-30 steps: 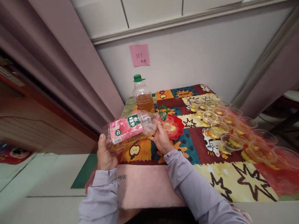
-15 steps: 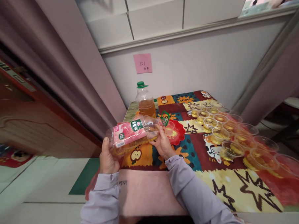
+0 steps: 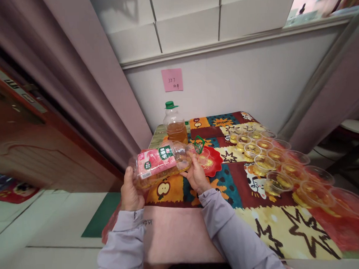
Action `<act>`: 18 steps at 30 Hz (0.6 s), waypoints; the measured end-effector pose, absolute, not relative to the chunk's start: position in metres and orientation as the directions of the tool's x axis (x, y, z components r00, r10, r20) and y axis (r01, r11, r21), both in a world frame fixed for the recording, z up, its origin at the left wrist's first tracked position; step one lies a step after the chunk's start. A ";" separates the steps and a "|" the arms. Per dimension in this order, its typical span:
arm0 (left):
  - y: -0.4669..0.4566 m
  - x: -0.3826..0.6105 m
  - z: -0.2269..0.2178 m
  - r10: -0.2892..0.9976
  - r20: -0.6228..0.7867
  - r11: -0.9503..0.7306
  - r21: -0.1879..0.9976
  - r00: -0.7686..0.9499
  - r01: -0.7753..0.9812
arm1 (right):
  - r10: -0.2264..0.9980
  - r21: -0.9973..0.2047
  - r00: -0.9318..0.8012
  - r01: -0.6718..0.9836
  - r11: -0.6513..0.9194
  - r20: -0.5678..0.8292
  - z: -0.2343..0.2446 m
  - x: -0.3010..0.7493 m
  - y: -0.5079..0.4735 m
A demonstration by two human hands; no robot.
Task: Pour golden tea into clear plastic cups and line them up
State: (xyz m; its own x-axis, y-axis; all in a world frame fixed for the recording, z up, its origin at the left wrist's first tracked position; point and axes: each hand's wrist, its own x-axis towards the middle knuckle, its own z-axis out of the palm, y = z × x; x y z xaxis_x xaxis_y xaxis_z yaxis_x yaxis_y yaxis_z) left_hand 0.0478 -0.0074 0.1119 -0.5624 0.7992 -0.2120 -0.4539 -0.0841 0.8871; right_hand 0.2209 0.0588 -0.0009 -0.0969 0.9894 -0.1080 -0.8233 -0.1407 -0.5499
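Between my hands a clear plastic juice bottle (image 3: 157, 163) with a pink label lies nearly level, its neck to the right and slightly higher. My left hand (image 3: 132, 192) grips the base end. My right hand (image 3: 197, 176) is wrapped round the neck end, where a green ring (image 3: 199, 144) hangs at the mouth. Some amber juice lies along the bottle's lower side. Beyond the neck, a red scalloped plate (image 3: 216, 160) rests on the table, with a clear cup (image 3: 204, 155) that seems to stand on it, partly hidden by the bottle and my right hand.
A second juice bottle (image 3: 176, 128) with a green cap stands upright behind. Rows of clear cups (image 3: 264, 162) holding yellow liquid fill the table's right side. A patterned cloth (image 3: 238, 187) covers the table (image 3: 172, 234). The wall (image 3: 224, 81) rises at the back.
Both hands keep hold of the bottle in nearly the same tilt. The whole view has shifted slightly, with the scene sitting a little lower; nothing has been let go.
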 end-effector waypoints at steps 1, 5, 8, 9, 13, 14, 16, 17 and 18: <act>-0.007 0.048 0.111 0.796 -0.207 -0.094 0.887 -0.570 -0.453 | 0.989 -0.549 -0.101 -0.824 -0.142 -0.104 -0.001 0.221 0.059; -0.007 0.047 0.108 0.789 -0.222 -0.079 0.888 -0.573 -0.452 | 0.986 -0.538 -0.113 -0.827 -0.161 -0.122 -0.001 0.221 0.059; -0.006 0.046 0.107 0.799 -0.218 -0.074 0.889 -0.560 -0.451 | 0.986 -0.541 -0.103 -0.826 -0.158 -0.131 -0.002 0.221 0.060; -0.006 0.046 0.107 0.802 -0.214 -0.076 0.889 -0.557 -0.451 | 0.986 -0.546 -0.102 -0.822 -0.159 -0.133 -0.003 0.220 0.060; -0.006 0.044 0.104 0.808 -0.218 -0.073 0.885 -0.547 -0.461 | 0.986 -0.563 -0.103 -0.811 -0.159 -0.131 -0.004 0.220 0.061; -0.006 0.044 0.104 0.806 -0.221 -0.072 0.884 -0.548 -0.462 | 0.987 -0.562 -0.102 -0.813 -0.154 -0.123 -0.004 0.220 0.060; -0.006 0.044 0.104 0.806 -0.224 -0.070 0.884 -0.549 -0.462 | 0.989 -0.556 -0.100 -0.818 -0.146 -0.113 -0.003 0.220 0.060; -0.006 0.043 0.103 0.807 -0.222 -0.069 0.884 -0.547 -0.462 | 0.988 -0.552 -0.099 -0.821 -0.146 -0.114 -0.002 0.221 0.059; -0.006 0.043 0.103 0.811 -0.219 -0.070 0.884 -0.543 -0.461 | 0.988 -0.547 -0.100 -0.824 -0.149 -0.118 -0.002 0.221 0.059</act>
State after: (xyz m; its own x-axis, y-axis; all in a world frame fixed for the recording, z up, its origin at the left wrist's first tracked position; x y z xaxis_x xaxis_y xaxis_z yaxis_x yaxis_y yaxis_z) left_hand 0.0431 -0.0063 0.1035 -0.5426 0.8109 -0.2192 -0.4614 -0.0697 0.8844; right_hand 0.2209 0.0590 -0.0018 -0.0999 0.9879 -0.1184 -0.8235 -0.1489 -0.5474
